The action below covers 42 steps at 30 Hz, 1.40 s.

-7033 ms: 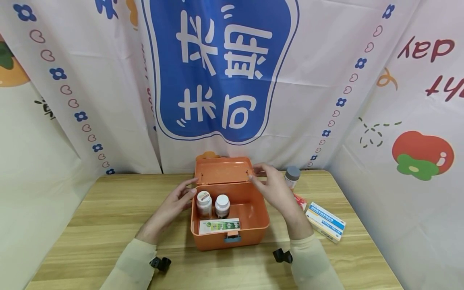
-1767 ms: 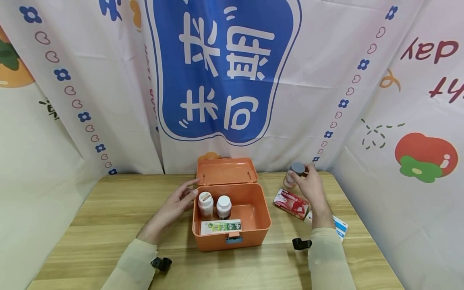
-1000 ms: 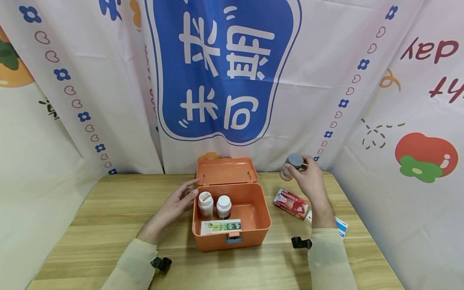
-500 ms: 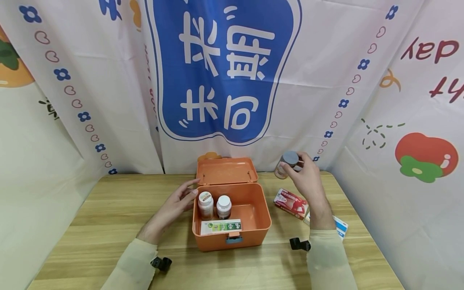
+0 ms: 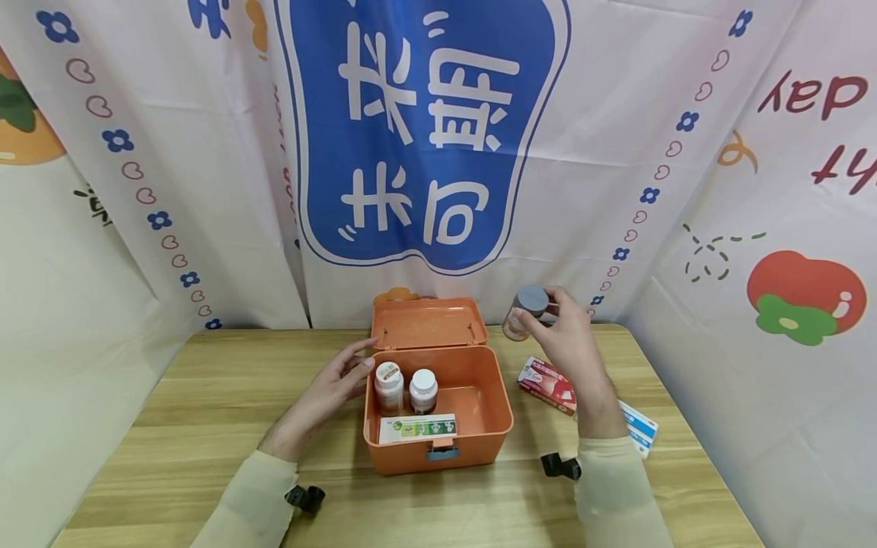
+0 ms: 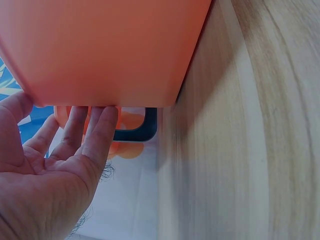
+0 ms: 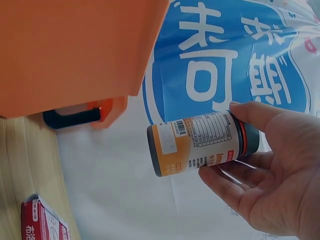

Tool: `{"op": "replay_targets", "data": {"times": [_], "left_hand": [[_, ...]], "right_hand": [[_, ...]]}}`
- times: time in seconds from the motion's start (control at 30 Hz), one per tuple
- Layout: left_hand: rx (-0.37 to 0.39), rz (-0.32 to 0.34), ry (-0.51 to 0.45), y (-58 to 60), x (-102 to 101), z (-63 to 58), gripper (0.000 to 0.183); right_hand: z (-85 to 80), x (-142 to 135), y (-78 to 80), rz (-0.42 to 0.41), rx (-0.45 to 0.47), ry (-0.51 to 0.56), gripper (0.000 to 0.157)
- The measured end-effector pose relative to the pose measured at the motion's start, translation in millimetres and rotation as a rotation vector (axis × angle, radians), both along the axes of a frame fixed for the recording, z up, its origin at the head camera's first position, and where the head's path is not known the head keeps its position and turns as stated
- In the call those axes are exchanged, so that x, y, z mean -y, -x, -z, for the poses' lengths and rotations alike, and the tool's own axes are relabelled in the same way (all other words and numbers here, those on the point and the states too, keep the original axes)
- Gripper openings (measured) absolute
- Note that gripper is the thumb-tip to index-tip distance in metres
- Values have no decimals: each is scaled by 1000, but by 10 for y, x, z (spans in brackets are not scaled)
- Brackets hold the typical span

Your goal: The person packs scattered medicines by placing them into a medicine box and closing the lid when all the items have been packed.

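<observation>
My right hand (image 5: 570,344) grips a pill bottle (image 7: 192,144) with a grey lid and a white-and-orange label, thumb on one side and fingers on the other. The bottle is held in the air to the right of the lid of an orange box (image 5: 473,455), tilted in the head view. My left hand (image 5: 333,390) touches the box's left side near the hinge, fingers extended. Inside the raised-lid box stand two white bottles, a taller one (image 5: 390,390) at the left and a shorter one (image 5: 423,396) beside it. A white-and-green carton (image 5: 416,428) lies in front of them.
Right of the orange box, a red medicine carton (image 5: 546,387) lies on the wooden table (image 5: 226,411). A blue-and-white carton (image 5: 639,428) lies farther right, partly behind my right forearm. A printed curtain (image 5: 575,190) hangs at the table's back edge.
My right hand left the box lid, took hold of the grey-lidded bottle at the back right, lifted it and carried it left towards the box. My left hand has stayed at the box's left side.
</observation>
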<state>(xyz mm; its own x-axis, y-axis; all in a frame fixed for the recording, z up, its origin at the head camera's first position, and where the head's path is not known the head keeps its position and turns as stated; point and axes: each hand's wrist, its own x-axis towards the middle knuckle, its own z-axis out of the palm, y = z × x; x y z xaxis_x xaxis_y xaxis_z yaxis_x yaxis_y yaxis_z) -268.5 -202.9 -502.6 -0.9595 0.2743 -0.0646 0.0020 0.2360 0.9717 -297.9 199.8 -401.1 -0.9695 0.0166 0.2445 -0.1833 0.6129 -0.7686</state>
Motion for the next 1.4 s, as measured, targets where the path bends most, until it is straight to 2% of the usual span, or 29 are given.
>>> {"op": "replay_targets", "data": {"times": [0.5,1.07,1.4], "left_hand": [[9,2,-5,16,5,16,59],[9,6,-8,10,2,5,60],[9,7,-7,5,6,-2,60]], "right_hand": [[-87,181,-107,-48,-30,-42,69],[-151,314,-195,-81,32,-53,68],[-132,364,-202,-105,22,-72,66]]}}
